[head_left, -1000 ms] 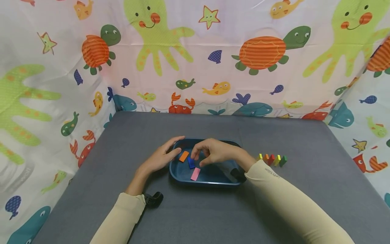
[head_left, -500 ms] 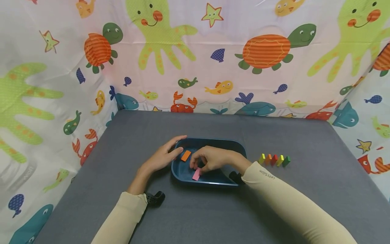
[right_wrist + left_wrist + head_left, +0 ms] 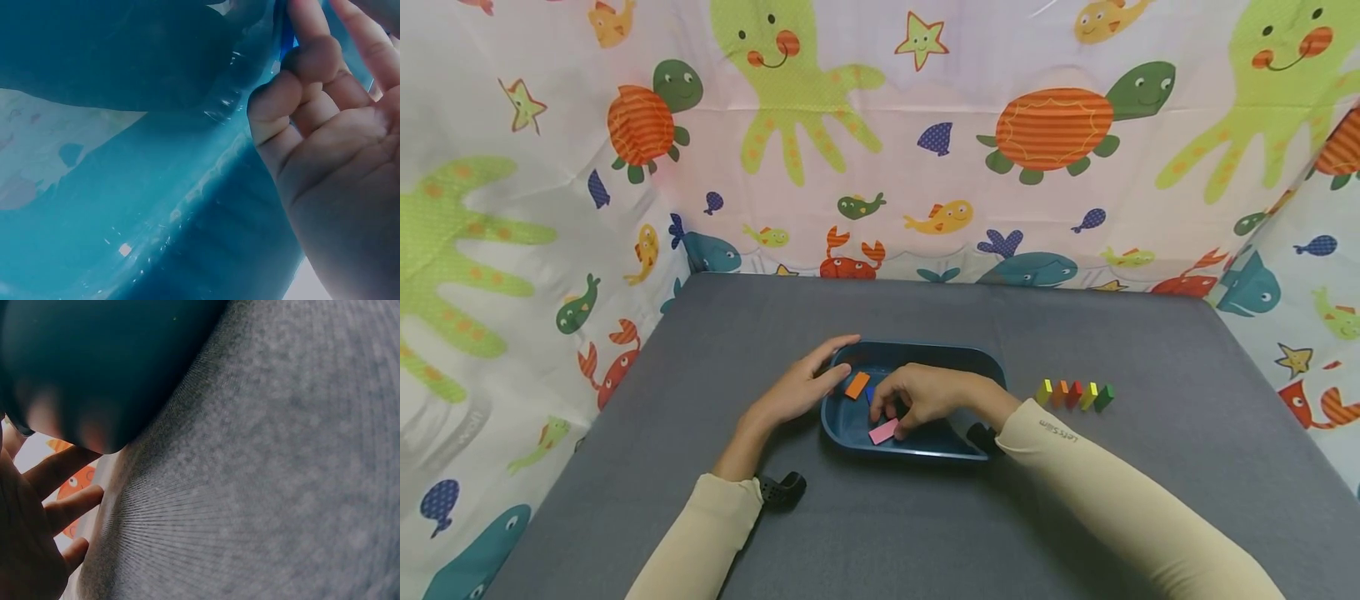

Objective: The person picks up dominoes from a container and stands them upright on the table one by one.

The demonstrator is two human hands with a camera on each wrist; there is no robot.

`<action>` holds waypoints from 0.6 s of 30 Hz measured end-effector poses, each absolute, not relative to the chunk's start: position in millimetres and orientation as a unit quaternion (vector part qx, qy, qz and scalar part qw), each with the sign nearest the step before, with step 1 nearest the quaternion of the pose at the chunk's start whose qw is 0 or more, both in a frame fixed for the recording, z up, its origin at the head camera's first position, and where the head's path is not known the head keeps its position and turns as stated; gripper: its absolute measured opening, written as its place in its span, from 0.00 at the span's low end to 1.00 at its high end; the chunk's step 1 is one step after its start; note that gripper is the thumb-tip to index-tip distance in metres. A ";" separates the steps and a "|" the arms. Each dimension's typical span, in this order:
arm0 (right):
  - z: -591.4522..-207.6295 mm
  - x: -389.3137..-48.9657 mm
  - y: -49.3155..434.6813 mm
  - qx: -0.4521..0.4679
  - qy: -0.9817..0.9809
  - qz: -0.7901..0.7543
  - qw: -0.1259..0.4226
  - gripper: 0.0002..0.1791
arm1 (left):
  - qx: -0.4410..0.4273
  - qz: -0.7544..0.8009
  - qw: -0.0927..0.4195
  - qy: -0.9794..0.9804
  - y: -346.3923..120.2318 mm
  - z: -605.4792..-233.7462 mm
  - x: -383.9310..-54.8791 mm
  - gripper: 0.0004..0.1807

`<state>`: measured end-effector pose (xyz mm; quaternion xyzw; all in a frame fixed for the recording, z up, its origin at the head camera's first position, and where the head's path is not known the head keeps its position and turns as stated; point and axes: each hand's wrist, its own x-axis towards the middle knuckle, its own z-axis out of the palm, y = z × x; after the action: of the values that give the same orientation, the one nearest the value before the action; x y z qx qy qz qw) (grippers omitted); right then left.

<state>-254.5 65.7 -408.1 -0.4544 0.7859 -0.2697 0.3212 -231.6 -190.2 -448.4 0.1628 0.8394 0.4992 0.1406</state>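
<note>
Inside a dark blue tray (image 3: pixel 910 454), my right hand (image 3: pixel 921 393) reaches down with curled fingers, its thumb and fingertips pinching a pink domino (image 3: pixel 882 432) close to the tray floor. A blue domino (image 3: pixel 870 395) shows partly behind those fingers, and the right wrist view has a blue strip (image 3: pixel 287 31) beside the fingertips. Near the tray's left end lies an orange domino (image 3: pixel 857 385). My left hand (image 3: pixel 797 387) rests on the left rim, thumb over the edge; its other fingers (image 3: pixel 75 506) stretch out straight and spread in the left wrist view.
Right of the tray, a row of several upright dominoes (image 3: pixel 1076 395) in yellow, orange, red and green stands on the grey table (image 3: pixel 865 533). A curtain (image 3: pixel 955 167) printed with sea animals encloses the table's back and sides.
My right hand has come down from above the tray to the pink domino, which has turned to lie more crosswise. The left hand has stayed at the rim.
</note>
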 end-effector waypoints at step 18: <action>-411.5 -252.4 61.9 -0.488 0.790 -0.234 0.287 0.18 | 0.169 0.495 0.149 0.839 -184.9 -412.9 -213.0 0.30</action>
<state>-252.4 61.9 -411.5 -0.4879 0.7904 -0.2340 0.2871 -213.0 -184.9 -412.9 0.1691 0.8394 0.4946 0.1492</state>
